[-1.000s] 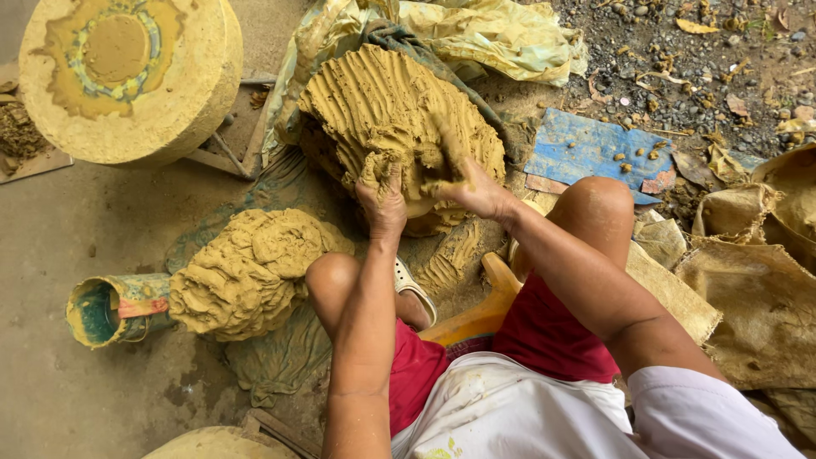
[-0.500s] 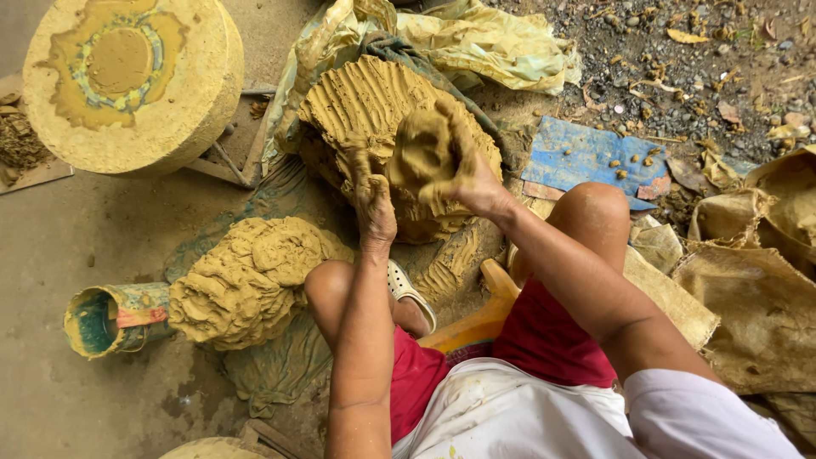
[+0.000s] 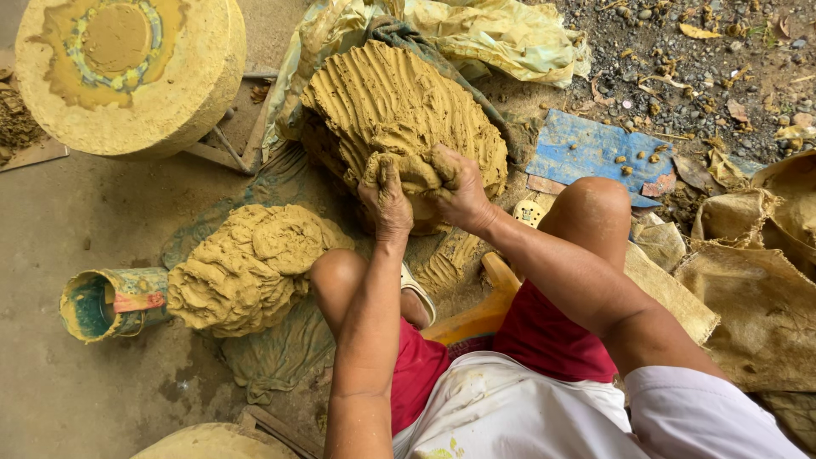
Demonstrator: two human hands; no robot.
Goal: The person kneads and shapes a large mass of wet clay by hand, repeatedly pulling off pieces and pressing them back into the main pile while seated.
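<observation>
A big mound of yellow-brown clay [image 3: 399,102], scored with finger grooves, lies on a plastic sheet in front of me. Both my hands grip a lump of clay [image 3: 414,170] pulled from its near side. My left hand [image 3: 385,200] clasps the lump's left side with fingers curled. My right hand [image 3: 459,187] clamps the right side, thumb on top. A second, smaller heap of clay pieces [image 3: 246,268] sits to the left by my knee.
A round clay-coated wheel block [image 3: 127,72] stands at the top left. A tipped paint-stained can [image 3: 106,302] lies at left. Burlap sacks [image 3: 748,289] are at right, a blue board [image 3: 595,153] and gravel beyond. I sit on a yellow stool [image 3: 476,314].
My hands have torn a lump off the big mound and drawn it toward me, squeezing it between both palms.
</observation>
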